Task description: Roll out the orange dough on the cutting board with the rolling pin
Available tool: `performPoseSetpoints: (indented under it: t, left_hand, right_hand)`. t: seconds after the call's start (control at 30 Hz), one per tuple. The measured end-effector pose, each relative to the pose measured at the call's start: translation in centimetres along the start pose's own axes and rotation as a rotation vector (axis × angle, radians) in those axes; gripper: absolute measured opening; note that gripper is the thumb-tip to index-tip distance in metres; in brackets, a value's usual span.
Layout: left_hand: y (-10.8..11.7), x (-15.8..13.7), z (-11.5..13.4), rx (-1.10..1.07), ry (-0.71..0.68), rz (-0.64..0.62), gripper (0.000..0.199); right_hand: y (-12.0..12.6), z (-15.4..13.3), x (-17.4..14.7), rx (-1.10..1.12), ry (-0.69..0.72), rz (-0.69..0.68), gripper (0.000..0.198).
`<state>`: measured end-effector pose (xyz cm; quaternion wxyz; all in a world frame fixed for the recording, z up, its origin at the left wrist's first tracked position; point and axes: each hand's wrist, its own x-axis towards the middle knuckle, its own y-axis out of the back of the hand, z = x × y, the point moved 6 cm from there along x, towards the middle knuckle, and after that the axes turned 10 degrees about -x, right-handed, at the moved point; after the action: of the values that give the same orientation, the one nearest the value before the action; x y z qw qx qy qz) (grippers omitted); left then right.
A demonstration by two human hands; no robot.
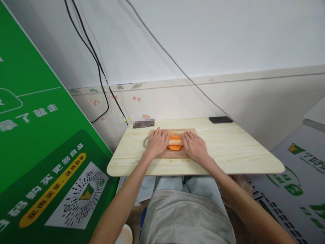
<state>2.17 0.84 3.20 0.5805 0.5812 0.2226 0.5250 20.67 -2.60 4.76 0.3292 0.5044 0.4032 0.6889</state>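
The head camera is looking down on a pale, wood-grained bench (254, 152) with rounded front corners, standing close to a white wall (228, 40). Along the wall's lower part, a ledge is running above faded red and green prints. Black cables (98, 64) are hanging down on the left, and a grey cable (165, 51) is slanting across to the bench's far edge. A green panel (30, 74) with white lettering and a printed code is filling my left side; a whitish panel (299, 162) with green markings is standing on my right. A dark phone (220, 120) is lying at the back right of the bench, and a blurred flat object (150, 123) is lying at the back left.

Near the front, a brown wooden board (175, 155) is lying before me, a thin curved loop (145, 142) showing at its left. On its middle, a bright orange piece (175, 148) is lying flat and roundish, a pale rolling pin (175, 142) crossing over it. The orange is showing on both sides of the pin.

My left grip (157, 142) is resting palm down over one end of the pin, fingers reaching forward; my right grip (195, 146) is covering the other end, fingers bending slightly. How tightly either is closing underneath, I cannot tell.
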Motion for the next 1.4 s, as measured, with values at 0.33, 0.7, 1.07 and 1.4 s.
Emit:
performPoseSetpoints:
  t: [0.33,0.7,1.07,1.4]
  left_hand:
    - [0.1,-2.2,0.6,-0.02,-0.006,0.017,0.052]
    - [0.3,-3.6,1.4,-0.035,0.019,0.033,0.057]
    - [0.5,0.1,0.4,0.015,0.053,0.016,0.047]
    - [-1.0,4.1,-1.7,0.023,0.106,-0.1,0.052]
  right_hand:
    - [0.4,-0.7,-2.1,0.006,0.033,0.067,0.056]
    - [0.9,-1.2,-4.2,0.023,0.03,0.115,0.06]
    - [-0.5,0.2,0.6,0.002,0.041,-0.019,0.055]
    - [-2.6,1.3,4.4,-0.05,0.053,-0.082,0.053]
